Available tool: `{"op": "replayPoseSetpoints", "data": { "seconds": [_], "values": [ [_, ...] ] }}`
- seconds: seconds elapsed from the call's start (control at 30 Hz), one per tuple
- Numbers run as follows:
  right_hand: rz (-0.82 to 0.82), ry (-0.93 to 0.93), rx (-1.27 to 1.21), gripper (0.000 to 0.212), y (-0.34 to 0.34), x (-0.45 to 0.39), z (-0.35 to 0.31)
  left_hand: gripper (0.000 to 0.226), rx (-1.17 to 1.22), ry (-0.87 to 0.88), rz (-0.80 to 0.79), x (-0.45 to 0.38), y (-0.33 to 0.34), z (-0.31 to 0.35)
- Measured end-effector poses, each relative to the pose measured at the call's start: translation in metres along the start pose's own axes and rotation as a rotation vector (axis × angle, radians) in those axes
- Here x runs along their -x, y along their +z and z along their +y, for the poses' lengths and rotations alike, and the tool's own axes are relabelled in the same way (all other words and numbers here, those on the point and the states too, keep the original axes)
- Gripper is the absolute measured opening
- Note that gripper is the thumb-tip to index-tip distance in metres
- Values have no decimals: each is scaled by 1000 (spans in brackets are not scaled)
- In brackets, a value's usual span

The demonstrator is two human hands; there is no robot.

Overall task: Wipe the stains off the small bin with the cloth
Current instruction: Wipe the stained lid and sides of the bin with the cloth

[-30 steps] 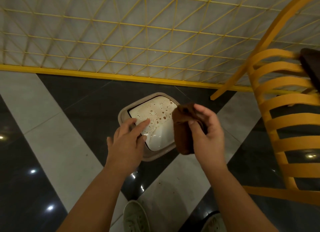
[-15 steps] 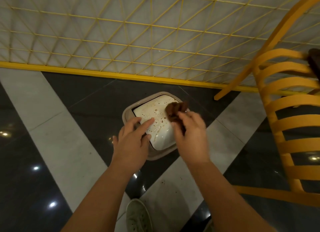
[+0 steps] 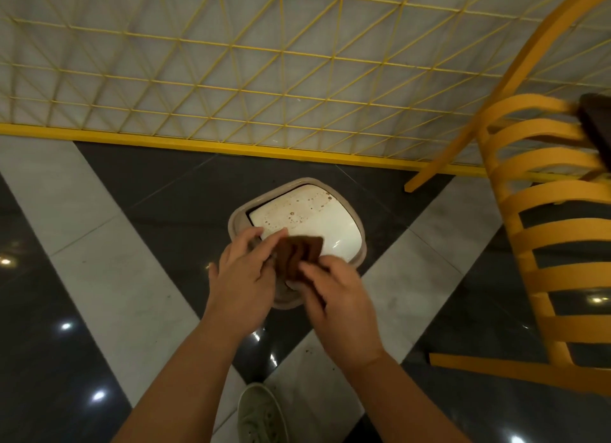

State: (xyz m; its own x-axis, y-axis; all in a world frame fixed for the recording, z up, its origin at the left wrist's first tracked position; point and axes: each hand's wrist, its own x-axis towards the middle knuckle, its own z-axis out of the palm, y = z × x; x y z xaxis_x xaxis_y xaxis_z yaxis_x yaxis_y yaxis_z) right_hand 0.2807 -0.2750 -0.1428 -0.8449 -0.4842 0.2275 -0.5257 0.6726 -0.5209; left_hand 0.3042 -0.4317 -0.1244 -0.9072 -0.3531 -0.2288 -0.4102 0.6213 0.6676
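The small bin (image 3: 355, 222) looks like matt beige plastic, its white lid (image 3: 317, 221) glossy and smooth, speckled with brown stains. On the lid's near edge lies a brown cloth (image 3: 299, 255), soft and ribbed. Around the bin the floor tiles (image 3: 172, 204) shine polished; beside it stands a yellow slatted chair (image 3: 549, 244), smooth-painted.

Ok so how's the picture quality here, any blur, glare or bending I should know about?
Head view: dim, warm indoor light. Small bright ceiling-light reflections dot the glossy dark floor tiles, and a faint glint sits on the bin's white lid. The yellow chair is smeared by motion blur, most at its top slats. Wide-angle distortion bows the yellow wire grid. Both hands and the brown cloth are slightly soft.
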Motion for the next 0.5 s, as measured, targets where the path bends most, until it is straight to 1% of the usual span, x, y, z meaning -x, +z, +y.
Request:
{"op": "replayPoseSetpoints", "data": {
  "seconds": [0.07, 0.1, 0.13, 0.2, 0.27, 0.3, 0.4, 0.43, 0.5],
  "values": [
    [-54, -105, 12, 29, -3, 10, 8, 50, 25, 3, -2, 0, 1, -1],
    [-59, -124, 31, 29, -5, 10, 16, 49, 38, -1, -10, 0, 1, -2],
    [-47, -107, 40, 28, -7, 9, 25, 48, 51, -6, -18, 0, 1, -3],
    [20, 11, 26, 28, -12, 5, 36, 47, 86, -10, -33, 0, 1, -5],
    [81, 113, 7, 30, -7, 2, 29, 50, 125, -24, -40, 0, 2, -4],
    [85, 114, 2, 30, -1, 3, 19, 51, 140, -36, -40, 0, 2, -3],
    [33, -28, -29, 30, 14, 16, 2, 55, 186, -49, -15, 1, 2, -3],
    [1, -61, -37, 29, 12, 18, 7, 55, 183, -44, -8, 1, 2, -2],
    [-27, -66, -6, 24, 1, 18, 27, 52, 166, -40, -22, 1, 2, -3]
  ]
}}
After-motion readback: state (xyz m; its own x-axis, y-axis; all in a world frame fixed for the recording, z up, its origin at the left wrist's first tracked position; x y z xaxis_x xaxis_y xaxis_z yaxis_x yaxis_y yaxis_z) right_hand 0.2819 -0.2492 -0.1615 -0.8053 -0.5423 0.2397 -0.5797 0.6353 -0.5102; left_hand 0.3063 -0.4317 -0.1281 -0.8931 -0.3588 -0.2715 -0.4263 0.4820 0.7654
